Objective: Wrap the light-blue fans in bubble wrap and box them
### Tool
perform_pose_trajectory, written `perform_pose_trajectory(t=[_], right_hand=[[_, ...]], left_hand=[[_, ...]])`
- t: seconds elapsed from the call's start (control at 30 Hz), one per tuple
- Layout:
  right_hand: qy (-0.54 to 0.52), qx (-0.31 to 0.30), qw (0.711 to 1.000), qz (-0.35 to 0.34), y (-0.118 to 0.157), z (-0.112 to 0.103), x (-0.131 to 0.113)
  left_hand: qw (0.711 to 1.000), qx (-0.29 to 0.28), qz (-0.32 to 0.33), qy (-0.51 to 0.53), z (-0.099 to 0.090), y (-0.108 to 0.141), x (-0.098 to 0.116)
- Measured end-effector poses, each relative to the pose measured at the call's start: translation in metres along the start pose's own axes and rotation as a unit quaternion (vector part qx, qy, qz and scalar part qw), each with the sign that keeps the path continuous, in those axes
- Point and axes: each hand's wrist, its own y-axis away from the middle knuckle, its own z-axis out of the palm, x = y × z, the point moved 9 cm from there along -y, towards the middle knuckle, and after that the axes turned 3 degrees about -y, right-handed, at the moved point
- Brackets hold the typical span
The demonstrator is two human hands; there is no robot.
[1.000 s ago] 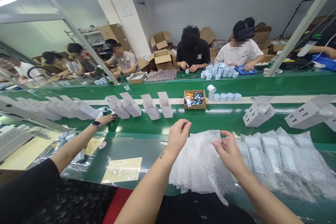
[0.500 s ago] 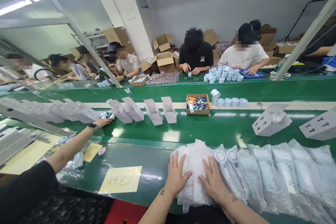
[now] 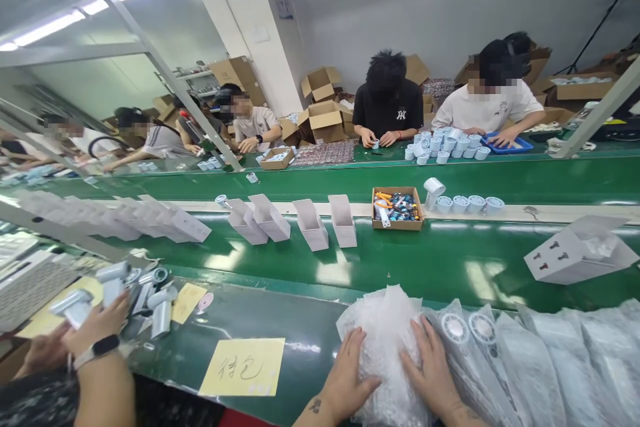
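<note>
A pile of translucent bubble-wrap bags (image 3: 387, 327) lies in front of me at the near edge of the green table. My left hand (image 3: 350, 373) rests along the pile's left side, fingers stretched and thumb apart. Against the right side lies my right hand (image 3: 431, 367), its fingers spread too. Just right of it, a filled bubble-wrap bag (image 3: 467, 353) shows two round white ends with ring patterns. Further right, several more wrapped packages (image 3: 540, 353) lie in a row. The underside of the pile is hidden.
A yellow handwritten sheet (image 3: 243, 367) lies left of me. At far left, a co-worker's hands (image 3: 95, 327) handle pale cylindrical parts (image 3: 163, 317). Open white boxes (image 3: 343, 221) and a carton of small tools (image 3: 397, 208) stand beyond. Several people sit across the line.
The co-worker's hand at left has come back from the belt to the near table, now among pale cylinders. The view has shifted slightly. My hands stay on the bubble-wrap pile.
</note>
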Motion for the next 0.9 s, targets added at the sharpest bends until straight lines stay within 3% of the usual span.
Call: perform_pose_trajectory(t=[0.1,0.2,0.23,0.3,0.4,0.47,0.5,0.57,0.63,0.73,0.8,0.9], right_hand=[[0.004,-0.013,0.999,0.038,0.006,0.002,0.007],[-0.019,-0.003,0.996,0.09,0.007,0.015,-0.007],[-0.029,-0.003,0.994,0.107,0.005,0.02,-0.014],[-0.045,-0.006,0.991,0.125,-0.001,0.023,-0.026],[-0.018,0.026,0.996,0.086,-0.018,-0.013,-0.04],[0.084,0.036,0.994,0.059,-0.034,-0.052,-0.041],[0.156,0.014,0.986,0.064,-0.042,-0.067,-0.037],[0.274,-0.084,0.953,0.094,-0.058,-0.08,-0.023],[0.318,-0.162,0.928,0.11,-0.07,-0.081,-0.016],[0.312,-0.189,0.926,0.099,-0.084,-0.08,-0.024],[0.304,-0.184,0.931,0.087,-0.093,-0.09,-0.035],[0.28,-0.131,0.948,0.077,-0.114,-0.13,-0.05]], left_hand=[[0.996,0.088,0.007,0.005,-0.023,0.001,-0.005],[0.98,0.193,0.044,-0.034,-0.051,0.003,0.006],[0.975,0.203,0.073,-0.057,-0.055,0.002,0.016],[0.969,0.171,0.143,-0.108,-0.051,-0.003,0.039],[0.963,0.057,0.197,-0.173,-0.027,-0.013,0.058],[0.962,0.011,0.196,-0.189,-0.016,-0.019,0.061],[0.962,0.007,0.197,-0.19,-0.015,-0.021,0.062],[0.963,0.046,0.198,-0.178,-0.023,-0.023,0.068],[0.962,0.126,0.191,-0.15,-0.042,-0.021,0.078],[0.958,0.204,0.191,-0.06,-0.063,-0.012,0.099],[0.963,0.186,0.194,0.017,-0.06,-0.01,0.116],[0.972,0.114,0.18,0.095,-0.037,-0.018,0.145]])
